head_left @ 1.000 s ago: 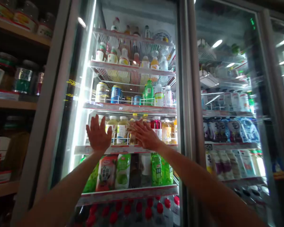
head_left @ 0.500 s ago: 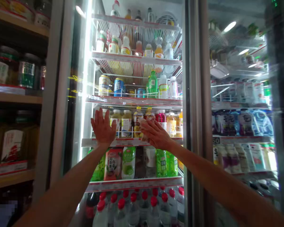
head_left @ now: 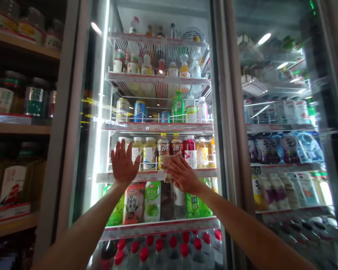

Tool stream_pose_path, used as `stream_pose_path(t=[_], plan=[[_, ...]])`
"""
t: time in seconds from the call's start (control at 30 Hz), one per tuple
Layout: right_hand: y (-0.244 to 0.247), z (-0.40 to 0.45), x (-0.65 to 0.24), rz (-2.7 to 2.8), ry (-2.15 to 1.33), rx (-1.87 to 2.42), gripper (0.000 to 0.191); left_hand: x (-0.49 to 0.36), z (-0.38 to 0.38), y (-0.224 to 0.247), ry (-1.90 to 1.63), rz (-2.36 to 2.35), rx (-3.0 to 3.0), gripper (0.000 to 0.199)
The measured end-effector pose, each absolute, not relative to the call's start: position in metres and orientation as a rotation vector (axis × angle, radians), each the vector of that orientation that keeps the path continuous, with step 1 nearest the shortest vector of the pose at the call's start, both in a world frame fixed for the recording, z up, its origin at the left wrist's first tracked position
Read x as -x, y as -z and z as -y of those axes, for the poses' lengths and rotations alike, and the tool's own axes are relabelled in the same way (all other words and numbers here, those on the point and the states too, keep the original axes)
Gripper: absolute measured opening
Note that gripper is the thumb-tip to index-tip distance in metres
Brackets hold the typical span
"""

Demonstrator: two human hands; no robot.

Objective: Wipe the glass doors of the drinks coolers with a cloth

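Observation:
My left hand (head_left: 125,163) is raised flat with its fingers spread, palm toward the glass door (head_left: 86,157) of a lit drinks fridge. It looks to be resting on the glass, in front of the bottled-tea shelf. My right hand (head_left: 183,174), somewhat blurred, presses a pale, crumpled cloth (head_left: 166,176) toward the same glass. Most of this cloth is hidden beneath the fingers; it could be a paper tissue. Behind the right hand stand yellow-capped tea bottles (head_left: 163,146) and a pink-red bottle (head_left: 190,152).
Inside the fridge, shelves carry bottles, cans, drink cartons (head_left: 133,204) and red-capped bottles (head_left: 159,245). A metal door frame (head_left: 231,123) runs down the right side, with another glass-fronted fridge beyond. On the left, wooden shelves (head_left: 19,127) hold jars.
The view has tipped up a little, so the shelves sit lower. My right hand has slid slightly down and left with the cloth, uncovering a tea bottle's label. My left hand stays flat.

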State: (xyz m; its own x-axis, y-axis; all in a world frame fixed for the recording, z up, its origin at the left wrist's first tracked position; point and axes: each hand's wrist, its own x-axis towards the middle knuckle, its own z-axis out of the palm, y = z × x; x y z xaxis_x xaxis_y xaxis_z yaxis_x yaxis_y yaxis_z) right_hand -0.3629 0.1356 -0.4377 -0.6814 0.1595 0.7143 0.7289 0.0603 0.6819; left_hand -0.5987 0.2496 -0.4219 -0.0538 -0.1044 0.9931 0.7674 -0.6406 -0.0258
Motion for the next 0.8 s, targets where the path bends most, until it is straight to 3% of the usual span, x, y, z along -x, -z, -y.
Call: stream_pose_path(t=[0.07, 0.27, 0.47, 0.57, 0.8], plan=[[0.434, -0.128, 0.345, 1.908, 1.685, 0.915, 0.061, 0.599, -0.25, 0.423, 1.761, 0.722, 1.585, 0.057], [0.384, -0.111, 0.289, 1.064, 1.457, 1.085, 0.057, 0.597, -0.249, 0.423, 1.763, 0.726, 1.577, 0.057], [0.437, -0.125, 0.341, 1.803, 1.61, 0.95, 0.061, 0.595, -0.251, 0.426, 1.789, 0.716, 1.538, 0.056], [0.44, -0.117, 0.327, 1.951, 1.712, 0.96, 0.056, 0.595, -0.253, 0.427, 1.807, 0.705, 1.542, 0.055], [0.391, -0.106, 0.284, 1.125, 1.51, 1.163, 0.057, 0.595, -0.252, 0.427, 1.809, 0.727, 1.551, 0.054]])
